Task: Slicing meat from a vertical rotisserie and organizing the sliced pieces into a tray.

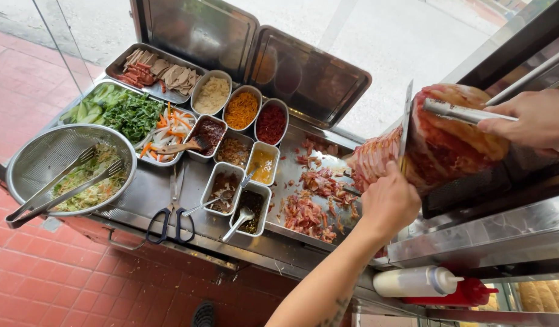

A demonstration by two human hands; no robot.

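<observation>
Tongs (55, 184) lie in the colander (25, 151) far left; scissors (170, 221) and sauce tins sit before shaved meat on the tray (291, 175). Your left hand (388, 203) grips a knife (406, 121) against the meat cone (449, 145), right hand (534, 118) closed on metal tongs (461, 112).

Beside the big meat cone (455, 142), two hands are at work: the left hand (388, 203) and the right hand (534, 118). Left of the cone stand nine small steel tubs (242, 111) of toppings and sauces, three larger trays (155, 71), one mesh colander (61, 163) with one pair of tongs (61, 184), and one pair of scissors (170, 221). Below the cone lie two squeeze bottles (415, 281).
</observation>
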